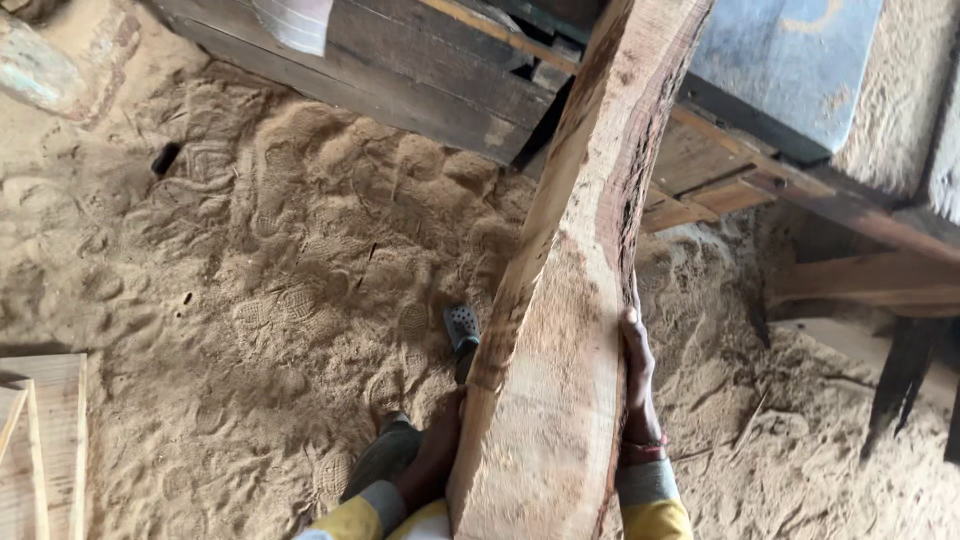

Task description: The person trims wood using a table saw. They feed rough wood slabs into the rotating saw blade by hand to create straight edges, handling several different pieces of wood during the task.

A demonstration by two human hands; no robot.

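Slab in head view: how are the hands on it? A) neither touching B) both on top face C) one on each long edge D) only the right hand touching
C: the left hand grips the left edge of the rough wooden slab and the right hand lies flat along its right edge.

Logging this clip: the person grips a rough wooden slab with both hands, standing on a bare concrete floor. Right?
Not quite. The head view shows both hands, left hand and right hand, gripping the rough wooden slab, but the floor is covered in footprinted sawdust, not bare concrete.
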